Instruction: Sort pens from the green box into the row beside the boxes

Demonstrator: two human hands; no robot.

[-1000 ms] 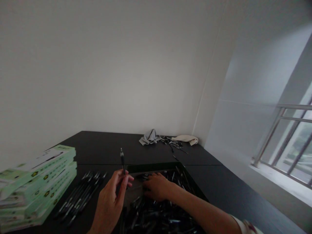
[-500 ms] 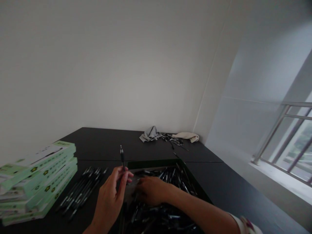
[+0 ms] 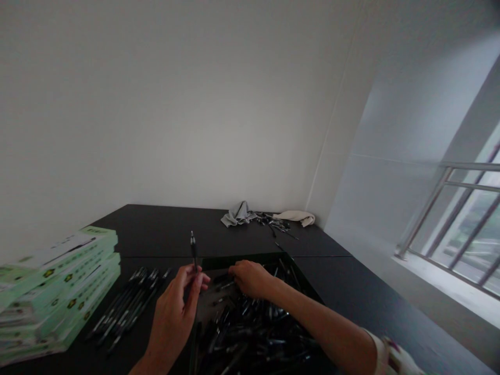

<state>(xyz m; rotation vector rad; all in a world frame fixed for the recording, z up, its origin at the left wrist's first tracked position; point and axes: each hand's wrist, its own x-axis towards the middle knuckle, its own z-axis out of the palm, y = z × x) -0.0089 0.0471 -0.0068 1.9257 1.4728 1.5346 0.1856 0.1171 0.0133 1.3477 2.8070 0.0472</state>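
The left hand (image 3: 172,312) pinches a black pen (image 3: 193,251) between thumb and fingers at the lower barrel. The pen stands upright, with its narrow end pointing away from the person. The right hand (image 3: 252,278) lies over the loose pens (image 3: 250,325) heaped in a dark tray (image 3: 246,259), its fingers lightly curled; whether it grips a pen cannot be told.

Handling: each pen is judged light and stiff, with a smooth barrel liable to slip or roll. Take hold at mid-barrel between thumb and fingers. In the heap, pens lie crossed, so grasp an exposed end.

Left of the tray, a group of aligned pens (image 3: 128,307) lies on the black bench (image 3: 164,224), just beside stacked green-and-white boxes (image 3: 58,291). At the far edge of the bench lie a grey cloth (image 3: 237,214), a small scatter of pens (image 3: 273,225) and a cream cloth (image 3: 295,217).
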